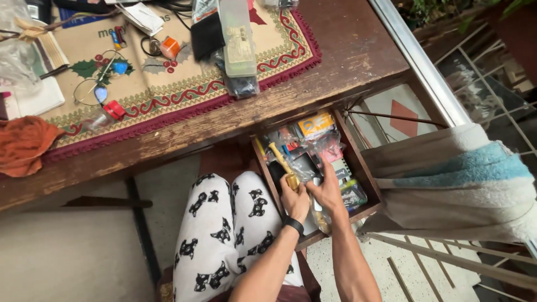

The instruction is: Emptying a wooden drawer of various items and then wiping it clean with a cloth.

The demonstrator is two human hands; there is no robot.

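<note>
Head view: left hand (295, 202) gripped yellow tool (282, 164) over drawer (363, 173); right hand (327, 190), fingers spread, pressed bags (313, 142) inside. Risk: overhanging drawer could tip, spilling contents.

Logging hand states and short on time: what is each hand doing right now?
Left hand: closed on a yellow-handled tool in the open drawer.
Right hand: open, fingers spread on plastic bags in the drawer.
</note>
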